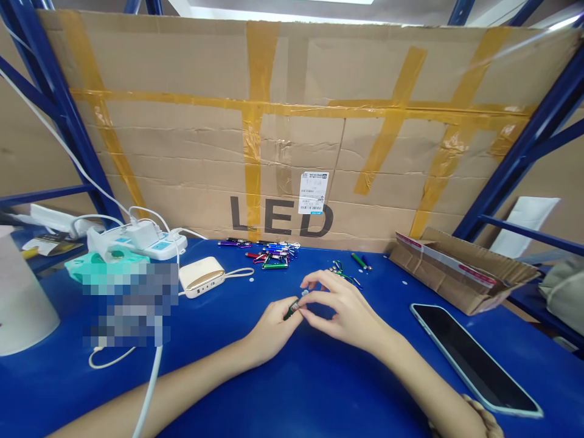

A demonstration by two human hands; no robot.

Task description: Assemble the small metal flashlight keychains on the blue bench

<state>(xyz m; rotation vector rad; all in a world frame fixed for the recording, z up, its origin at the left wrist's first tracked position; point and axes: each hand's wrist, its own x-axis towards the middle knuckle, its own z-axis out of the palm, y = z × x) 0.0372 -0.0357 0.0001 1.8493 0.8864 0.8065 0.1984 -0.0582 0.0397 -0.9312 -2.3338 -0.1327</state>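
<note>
Across the back of the blue table (356,389) stands a big cardboard panel (205,152), crossed by yellow tape and printed "LED"; at the right rests an open cardboard box (433,267), with a dark-screened phone (474,359) lying in front of it; at the far left stands a white container (22,298), cut off by the edge of the view. Over the middle of the table the two hands meet; the left hand (274,328) has its fingers closed around a slim object, while the right hand (347,307) reaches over it with thumb and index finger brought to the top end and the other fingers bent; whether those right fingertips grip or merely touch, I cannot tell. A white power strip (171,243) sits at the left, near a cream power bank (201,277) with a strap; behind the hands lies a loose pile of coloured tubes (275,266); smallest is the dark green tube (291,310), held tilted in the left hand, its end by the right fingertips.
</note>
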